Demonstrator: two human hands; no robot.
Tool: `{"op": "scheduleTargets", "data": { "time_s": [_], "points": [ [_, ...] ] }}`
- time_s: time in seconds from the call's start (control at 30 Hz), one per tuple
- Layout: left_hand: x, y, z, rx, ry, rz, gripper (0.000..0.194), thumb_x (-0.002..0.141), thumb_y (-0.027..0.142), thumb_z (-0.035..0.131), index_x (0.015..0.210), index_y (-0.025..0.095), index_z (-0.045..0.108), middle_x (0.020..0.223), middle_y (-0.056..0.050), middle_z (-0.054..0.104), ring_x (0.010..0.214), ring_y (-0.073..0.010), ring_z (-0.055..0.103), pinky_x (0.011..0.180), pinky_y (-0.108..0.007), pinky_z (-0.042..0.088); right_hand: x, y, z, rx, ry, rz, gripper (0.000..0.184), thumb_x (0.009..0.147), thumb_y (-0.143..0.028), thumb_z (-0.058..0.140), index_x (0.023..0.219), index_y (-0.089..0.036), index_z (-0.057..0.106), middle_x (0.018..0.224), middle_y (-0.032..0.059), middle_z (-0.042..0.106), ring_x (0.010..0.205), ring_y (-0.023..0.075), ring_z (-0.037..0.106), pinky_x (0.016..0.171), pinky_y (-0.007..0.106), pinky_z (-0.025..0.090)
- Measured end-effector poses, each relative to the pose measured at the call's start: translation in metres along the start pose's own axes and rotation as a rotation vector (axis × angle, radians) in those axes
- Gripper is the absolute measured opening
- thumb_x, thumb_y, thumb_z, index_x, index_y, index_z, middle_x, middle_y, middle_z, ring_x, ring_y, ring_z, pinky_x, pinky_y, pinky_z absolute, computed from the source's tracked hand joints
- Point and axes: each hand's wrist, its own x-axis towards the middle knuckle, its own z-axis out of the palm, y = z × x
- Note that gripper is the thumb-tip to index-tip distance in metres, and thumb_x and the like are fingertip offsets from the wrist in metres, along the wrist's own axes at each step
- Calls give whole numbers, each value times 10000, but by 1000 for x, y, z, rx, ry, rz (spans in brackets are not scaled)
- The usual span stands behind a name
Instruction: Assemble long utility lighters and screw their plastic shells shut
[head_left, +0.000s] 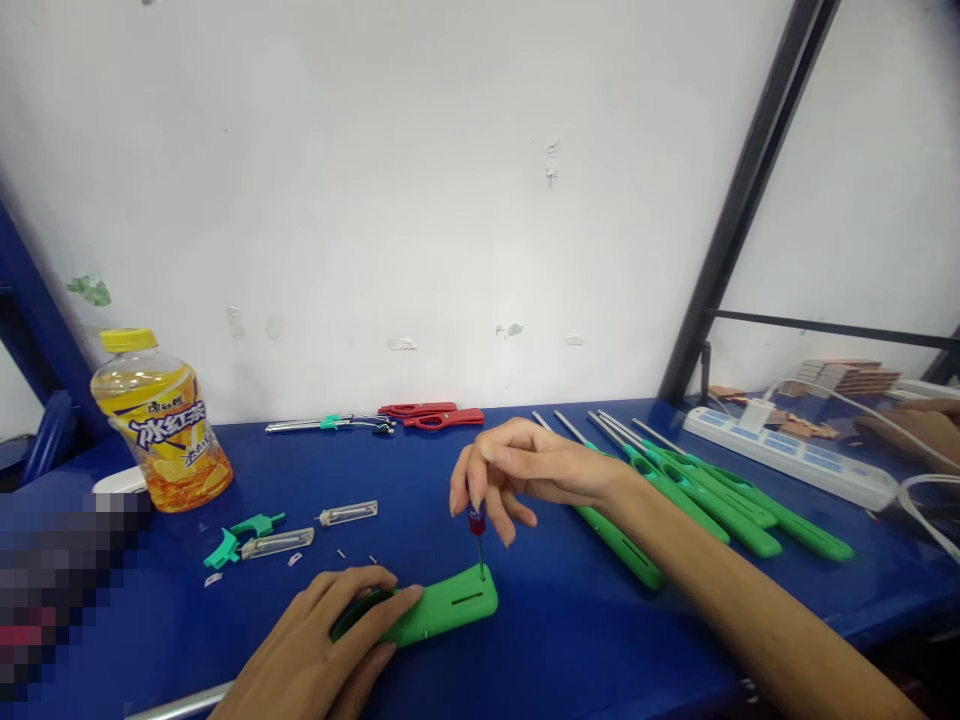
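My left hand (330,640) lies over the near end of a green lighter body (442,605) on the blue table (525,650), fingers curled round it and pressing it down. My right hand (517,475) pinches the red handle of a small screwdriver (478,540), held upright with its tip on the far end of the green body. Loose parts lie to the left: a clear tube (347,514), another clear tube (276,543) beside a teal trigger piece (240,535), and tiny screws (341,553).
Several green long-nozzle lighters (697,495) lie in a row at the right. A yellow drink bottle (161,420) stands at the left. Red lighter shells (431,414) and a metal nozzle assembly (330,424) rest by the wall. A white power strip (787,455) sits far right, another person's hand (911,430) beyond it.
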Motion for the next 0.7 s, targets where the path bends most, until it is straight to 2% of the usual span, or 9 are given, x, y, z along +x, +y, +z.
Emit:
{"op": "scheduleTargets", "data": {
  "time_s": [0.13, 0.23, 0.37, 0.47, 0.53, 0.6, 0.7],
  "points": [
    [0, 1, 1, 2, 18, -4, 381, 1091, 448, 433, 1435, 435, 596, 1193, 14, 760, 989, -173, 776, 841, -257, 655, 1, 0, 1, 39, 10, 21, 187, 1029, -314, 663, 1170, -195, 692, 1035, 44, 757, 657, 89, 747, 492, 143, 502],
    [-2, 0, 2, 5, 17, -2, 386, 1088, 454, 436, 1440, 436, 594, 1198, 15, 760, 1000, -174, 775, 857, -262, 652, 1, -1, 1, 17, 41, 39, 254, 968, -285, 745, 1199, -219, 665, 1009, 16, 758, 609, 77, 716, 474, 145, 493],
    [-3, -1, 2, -7, 3, -3, 386, 1087, 434, 451, 1449, 432, 584, 1218, 17, 753, 1025, -168, 768, 888, -260, 641, -1, -6, 3, -103, 99, 116, 270, 856, -274, 856, 1080, -187, 733, 884, -6, 732, 604, 61, 655, 500, 140, 496],
    [-4, -1, 2, -11, 4, -6, 378, 1087, 435, 452, 1436, 433, 598, 1218, 15, 753, 1016, -166, 767, 882, -252, 639, -2, -7, 5, -159, 92, 123, 220, 844, -289, 864, 1002, -170, 768, 800, -9, 703, 581, 55, 612, 504, 144, 493],
    [-4, 0, 1, -16, -3, -13, 372, 1086, 439, 456, 1423, 432, 612, 1215, 12, 755, 1015, -170, 767, 884, -251, 637, -2, -6, 7, -157, 90, 112, 218, 822, -295, 879, 949, -156, 767, 815, 2, 704, 582, 54, 601, 494, 147, 487],
    [-4, 0, 0, -27, -8, -17, 372, 1083, 441, 461, 1420, 430, 617, 1221, 8, 756, 1020, -175, 766, 890, -256, 637, -1, -5, 9, -131, 114, 109, 248, 769, -276, 914, 885, -151, 734, 864, 7, 712, 586, 51, 607, 488, 147, 494],
    [-3, 1, -2, -36, -9, -22, 377, 1078, 441, 475, 1432, 431, 607, 1225, 9, 756, 1025, -179, 768, 890, -263, 641, 2, -4, 12, -72, 157, 94, 368, 695, -224, 952, 793, -167, 602, 930, 5, 745, 553, 44, 616, 439, 138, 479]
  ]
}}
